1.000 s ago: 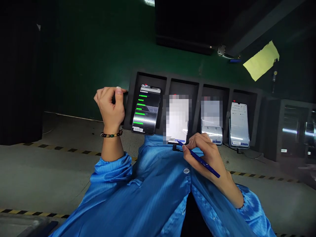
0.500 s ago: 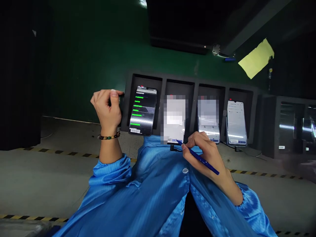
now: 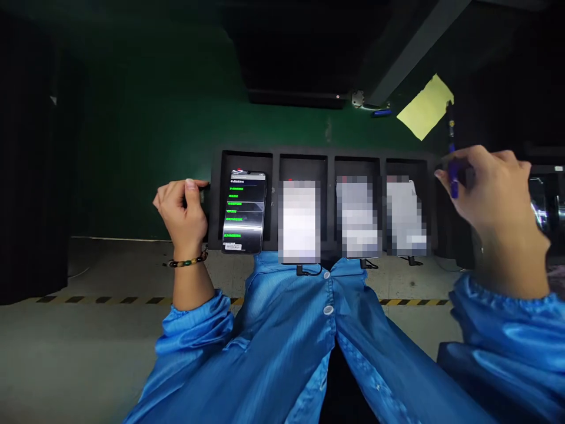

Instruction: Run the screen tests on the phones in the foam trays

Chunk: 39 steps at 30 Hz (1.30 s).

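A dark tray (image 3: 276,203) with a row of compartments holds several phones. The leftmost phone (image 3: 243,218) shows green lines of text on a black screen. Three others, the second phone (image 3: 300,224), third phone (image 3: 358,224) and rightmost phone (image 3: 406,218), have bright screens blurred out by blocks. Beside the tray's left end rests my left hand (image 3: 182,212), its fingers curled in and nothing visible in them; one fingertip reaches the tray's edge. My right hand (image 3: 498,218), smeared by motion, is raised past the tray's right end, pinching a blue pen (image 3: 454,176).
Yellow paper (image 3: 424,107) lies on the green tabletop (image 3: 145,159), beside a dark pen-like item (image 3: 451,121). A small blue object (image 3: 382,112) is near a dark box (image 3: 295,70). Short black cables (image 3: 315,271) hang from the phones' lower ends. More devices (image 3: 538,200) stand at right.
My right hand has lifted from the second phone and swung right with the pen, beyond the rightmost phone. My left hand stays at the tray's left end. The view has shifted slightly.
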### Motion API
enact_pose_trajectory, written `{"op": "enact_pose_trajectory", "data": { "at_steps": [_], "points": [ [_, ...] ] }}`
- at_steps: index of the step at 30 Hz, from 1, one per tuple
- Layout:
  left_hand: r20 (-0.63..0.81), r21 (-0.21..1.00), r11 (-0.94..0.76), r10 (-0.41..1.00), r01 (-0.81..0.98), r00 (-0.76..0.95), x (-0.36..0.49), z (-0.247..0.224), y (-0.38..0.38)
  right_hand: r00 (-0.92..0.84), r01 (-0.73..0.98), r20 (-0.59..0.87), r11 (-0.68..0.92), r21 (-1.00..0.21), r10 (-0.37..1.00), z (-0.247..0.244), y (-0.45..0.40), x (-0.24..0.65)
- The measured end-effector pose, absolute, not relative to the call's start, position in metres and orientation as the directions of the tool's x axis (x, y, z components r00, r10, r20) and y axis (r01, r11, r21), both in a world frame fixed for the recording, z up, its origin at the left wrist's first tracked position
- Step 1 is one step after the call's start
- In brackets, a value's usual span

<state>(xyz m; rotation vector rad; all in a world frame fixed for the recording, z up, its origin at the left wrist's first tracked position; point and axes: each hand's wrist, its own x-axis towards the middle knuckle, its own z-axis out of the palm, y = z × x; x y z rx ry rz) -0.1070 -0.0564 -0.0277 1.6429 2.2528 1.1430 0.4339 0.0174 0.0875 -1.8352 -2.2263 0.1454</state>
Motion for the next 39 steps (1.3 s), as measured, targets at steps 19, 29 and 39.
{"op": "enact_pose_trajectory", "data": {
  "at_steps": [19,29,39],
  "points": [
    [0.429,0.631,-0.117,0.876,0.767,-0.22,-0.074,0.008,-0.08,-0.228,0.898,0.237,0.298,-0.322,0.944,0.07,-0.004,0.448],
    [0.386,0.518,-0.543,0.838,0.661,0.385,0.006,0.047,-0.078,0.021,0.823,0.37,0.194,-0.534,0.929,0.029,-0.166,0.441],
    [0.353,0.485,-0.575,0.818,0.659,0.454,0.018,0.054,-0.086,0.051,0.823,0.325,0.145,-0.55,0.944,0.04,-0.132,0.419]
  ]
}}
